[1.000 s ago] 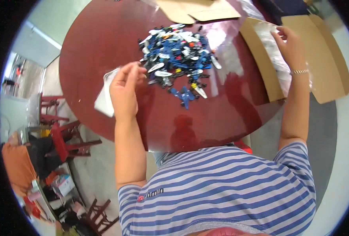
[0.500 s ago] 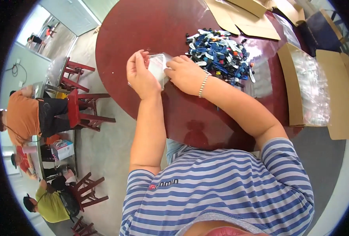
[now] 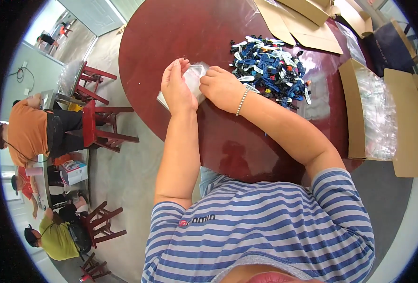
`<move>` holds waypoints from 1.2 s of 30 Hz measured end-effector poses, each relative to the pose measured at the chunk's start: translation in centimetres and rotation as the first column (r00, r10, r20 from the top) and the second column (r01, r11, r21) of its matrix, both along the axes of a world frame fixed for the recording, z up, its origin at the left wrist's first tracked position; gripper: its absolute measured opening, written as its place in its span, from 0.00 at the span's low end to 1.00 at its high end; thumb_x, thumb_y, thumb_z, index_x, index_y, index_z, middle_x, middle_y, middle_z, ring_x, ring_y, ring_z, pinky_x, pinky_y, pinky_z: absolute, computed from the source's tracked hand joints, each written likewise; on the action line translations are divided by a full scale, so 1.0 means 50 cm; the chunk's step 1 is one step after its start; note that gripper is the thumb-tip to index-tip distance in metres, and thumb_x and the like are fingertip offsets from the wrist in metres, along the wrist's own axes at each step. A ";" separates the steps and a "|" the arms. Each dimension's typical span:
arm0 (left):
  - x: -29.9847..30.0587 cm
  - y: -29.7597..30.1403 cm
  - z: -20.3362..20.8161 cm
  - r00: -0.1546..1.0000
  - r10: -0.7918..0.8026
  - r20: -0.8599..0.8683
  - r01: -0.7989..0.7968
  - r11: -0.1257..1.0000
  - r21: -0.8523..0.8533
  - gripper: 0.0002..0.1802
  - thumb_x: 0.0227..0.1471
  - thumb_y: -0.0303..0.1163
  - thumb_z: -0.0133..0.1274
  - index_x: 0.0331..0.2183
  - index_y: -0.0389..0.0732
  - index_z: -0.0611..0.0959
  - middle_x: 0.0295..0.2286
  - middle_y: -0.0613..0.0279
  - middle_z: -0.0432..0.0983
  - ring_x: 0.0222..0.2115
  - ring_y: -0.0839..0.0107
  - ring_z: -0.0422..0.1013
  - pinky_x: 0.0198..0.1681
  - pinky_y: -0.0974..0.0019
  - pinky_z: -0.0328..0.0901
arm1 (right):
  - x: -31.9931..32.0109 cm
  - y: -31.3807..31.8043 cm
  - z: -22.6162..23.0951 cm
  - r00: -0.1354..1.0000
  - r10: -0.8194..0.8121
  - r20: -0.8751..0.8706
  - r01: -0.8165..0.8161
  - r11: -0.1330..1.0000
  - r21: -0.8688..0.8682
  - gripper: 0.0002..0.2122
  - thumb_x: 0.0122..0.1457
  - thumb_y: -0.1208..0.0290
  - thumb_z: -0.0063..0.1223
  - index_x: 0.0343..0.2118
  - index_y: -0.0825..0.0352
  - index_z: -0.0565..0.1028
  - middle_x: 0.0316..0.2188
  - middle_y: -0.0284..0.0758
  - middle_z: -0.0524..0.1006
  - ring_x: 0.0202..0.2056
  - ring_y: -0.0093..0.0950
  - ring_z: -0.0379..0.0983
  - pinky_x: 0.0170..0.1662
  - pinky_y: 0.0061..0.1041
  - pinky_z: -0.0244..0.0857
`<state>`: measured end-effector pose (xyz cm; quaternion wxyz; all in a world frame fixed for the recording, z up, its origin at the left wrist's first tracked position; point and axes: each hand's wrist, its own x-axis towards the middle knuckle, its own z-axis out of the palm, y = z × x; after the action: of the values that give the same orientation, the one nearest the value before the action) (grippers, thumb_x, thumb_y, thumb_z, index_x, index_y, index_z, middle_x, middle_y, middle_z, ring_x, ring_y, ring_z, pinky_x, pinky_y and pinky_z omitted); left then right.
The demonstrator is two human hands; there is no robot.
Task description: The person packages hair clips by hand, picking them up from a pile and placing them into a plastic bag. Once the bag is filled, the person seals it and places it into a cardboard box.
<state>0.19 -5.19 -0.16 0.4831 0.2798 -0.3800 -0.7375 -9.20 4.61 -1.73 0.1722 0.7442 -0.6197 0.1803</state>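
Between my two hands, over the dark red round table (image 3: 161, 33), is a clear plastic bag (image 3: 194, 78) with a whitish look. My left hand (image 3: 177, 89) is curled along the bag's left side, fingers pointing up and partly hiding it. On the other side my right hand (image 3: 222, 89), with a beaded bracelet at the wrist, pinches the bag's edge with bent fingers. Under my left hand the corner of a flat, clear stack (image 3: 162, 100) shows. Just right of my right hand lies a heap of small blue, white and black clip-like pieces (image 3: 270, 68).
An open cardboard box (image 3: 356, 113) full of clear plastic packets (image 3: 377, 113) stands at the right. More cardboard flaps (image 3: 308, 30) lie at the far right. At left are red wooden stools (image 3: 106, 123) and people at another table, one in an orange shirt (image 3: 28, 129).
My view has shifted slightly, so the table and heap appear a little farther right. My hands stay at the bag; the flat stack's corner shows more under my left hand.
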 end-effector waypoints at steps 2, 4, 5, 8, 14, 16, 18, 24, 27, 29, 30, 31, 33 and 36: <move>-0.005 -0.003 -0.006 0.999 -0.029 -0.034 0.028 0.999 -0.022 0.09 0.58 0.30 0.50 0.38 0.34 0.78 0.35 0.59 0.76 0.39 0.72 0.71 0.48 0.68 0.66 | -0.005 0.004 0.007 0.998 -0.032 0.055 0.034 0.999 -0.031 0.03 0.48 0.72 0.50 0.22 0.63 0.75 0.28 0.32 0.73 0.37 0.30 0.70 0.48 0.30 0.63; -0.008 -0.003 -0.012 0.999 -0.045 -0.025 0.044 0.998 -0.036 0.09 0.58 0.30 0.50 0.38 0.34 0.78 0.35 0.59 0.76 0.40 0.72 0.71 0.48 0.69 0.66 | -0.012 0.014 0.011 0.992 -0.067 0.110 0.073 0.996 -0.059 0.03 0.48 0.71 0.51 0.21 0.62 0.75 0.28 0.32 0.75 0.36 0.31 0.72 0.45 0.30 0.64; -0.010 -0.003 -0.014 0.998 -0.062 -0.015 0.061 0.997 -0.050 0.09 0.58 0.30 0.51 0.38 0.34 0.77 0.35 0.59 0.76 0.40 0.72 0.71 0.48 0.69 0.66 | -0.018 0.020 0.013 0.983 -0.061 0.171 0.069 0.997 -0.045 0.02 0.47 0.72 0.52 0.21 0.62 0.74 0.27 0.33 0.74 0.35 0.33 0.72 0.43 0.31 0.65; -0.010 -0.005 -0.020 0.999 -0.048 0.024 0.049 0.997 -0.059 0.09 0.58 0.30 0.51 0.38 0.34 0.78 0.35 0.59 0.76 0.40 0.72 0.71 0.47 0.69 0.66 | -0.033 0.048 0.040 0.941 -0.032 0.336 0.042 0.999 -0.022 0.03 0.44 0.75 0.56 0.21 0.64 0.72 0.26 0.35 0.73 0.33 0.35 0.71 0.39 0.33 0.66; -0.011 0.011 -0.014 0.978 -0.164 0.132 0.179 0.977 -0.112 0.13 0.58 0.34 0.52 0.38 0.34 0.79 0.35 0.59 0.77 0.38 0.73 0.72 0.45 0.70 0.65 | -0.068 0.156 0.128 0.871 0.033 0.490 0.084 0.973 -0.215 0.06 0.44 0.83 0.59 0.23 0.67 0.72 0.29 0.34 0.76 0.35 0.33 0.72 0.39 0.28 0.67; -0.009 0.025 -0.004 0.929 -0.346 0.133 0.363 0.922 -0.132 0.15 0.59 0.36 0.52 0.39 0.33 0.79 0.35 0.58 0.78 0.38 0.73 0.73 0.45 0.70 0.66 | -0.074 0.187 0.136 0.874 0.056 0.483 0.089 0.958 -0.271 0.06 0.45 0.84 0.59 0.23 0.68 0.72 0.29 0.33 0.76 0.34 0.32 0.72 0.38 0.28 0.67; 0.000 0.039 0.003 0.844 -0.517 0.142 0.535 0.831 -0.153 0.17 0.59 0.38 0.52 0.40 0.31 0.80 0.36 0.57 0.79 0.38 0.73 0.73 0.45 0.69 0.66 | -0.086 0.209 0.128 0.902 0.089 0.422 0.057 0.945 -0.321 0.07 0.44 0.85 0.58 0.23 0.68 0.72 0.30 0.33 0.75 0.34 0.32 0.72 0.37 0.29 0.67; 0.014 0.075 0.021 0.491 -0.776 0.396 0.869 0.468 -0.162 0.15 0.54 0.33 0.56 0.40 0.32 0.82 0.34 0.57 0.81 0.34 0.75 0.76 0.40 0.71 0.69 | -0.101 0.223 0.110 0.928 0.088 0.362 0.019 0.960 -0.281 0.06 0.43 0.85 0.57 0.23 0.67 0.73 0.37 0.34 0.76 0.41 0.35 0.72 0.43 0.30 0.67; 0.006 0.071 0.007 0.511 -0.692 0.510 0.844 0.518 -0.142 0.11 0.53 0.29 0.56 0.36 0.32 0.84 0.31 0.58 0.82 0.31 0.76 0.76 0.38 0.72 0.69 | -0.100 0.217 0.098 0.862 0.046 0.505 0.109 0.956 -0.273 0.08 0.48 0.87 0.51 0.30 0.68 0.75 0.45 0.37 0.76 0.46 0.37 0.73 0.49 0.30 0.66; 0.002 0.076 0.007 0.531 -0.682 0.504 0.832 0.534 -0.154 0.10 0.54 0.29 0.56 0.34 0.32 0.85 0.30 0.58 0.82 0.30 0.75 0.76 0.39 0.70 0.69 | -0.103 0.224 0.092 0.774 -0.003 0.633 0.158 0.969 -0.189 0.11 0.48 0.88 0.47 0.34 0.67 0.74 0.44 0.37 0.77 0.46 0.36 0.73 0.50 0.30 0.66; 0.001 0.077 0.004 0.553 -0.672 0.493 0.816 0.556 -0.157 0.10 0.54 0.28 0.56 0.34 0.31 0.85 0.30 0.58 0.82 0.30 0.75 0.76 0.39 0.70 0.69 | -0.102 0.226 0.095 0.671 -0.048 0.740 0.177 0.979 -0.097 0.14 0.49 0.88 0.44 0.37 0.67 0.74 0.43 0.37 0.77 0.46 0.35 0.73 0.50 0.29 0.65; 0.001 0.078 0.002 0.575 -0.662 0.481 0.800 0.578 -0.160 0.10 0.54 0.28 0.56 0.34 0.31 0.84 0.30 0.58 0.82 0.31 0.74 0.76 0.39 0.70 0.69 | -0.104 0.230 0.099 0.602 -0.090 0.793 0.160 0.987 -0.009 0.19 0.48 0.89 0.39 0.43 0.69 0.72 0.42 0.37 0.77 0.45 0.30 0.73 0.51 0.27 0.64; -0.001 0.083 0.002 0.573 -0.658 0.490 0.802 0.572 -0.170 0.09 0.54 0.27 0.56 0.34 0.31 0.84 0.30 0.58 0.82 0.31 0.74 0.76 0.39 0.71 0.69 | -0.101 0.233 0.100 0.538 -0.008 0.843 0.141 0.987 -0.081 0.20 0.47 0.89 0.38 0.44 0.70 0.71 0.41 0.37 0.77 0.44 0.28 0.72 0.50 0.27 0.65; -0.001 0.085 -0.003 0.576 -0.631 0.519 0.800 0.567 -0.199 0.09 0.54 0.27 0.56 0.34 0.31 0.84 0.30 0.58 0.82 0.31 0.75 0.76 0.38 0.72 0.69 | -0.087 0.235 0.117 0.500 0.021 0.866 0.162 0.980 -0.117 0.19 0.48 0.85 0.44 0.46 0.71 0.70 0.38 0.36 0.77 0.40 0.24 0.72 0.47 0.25 0.66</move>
<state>0.14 -0.97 -0.32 0.0940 0.1288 -0.6957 -0.7004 -13.55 16.37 4.10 -0.0849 0.5097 -0.6334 0.5760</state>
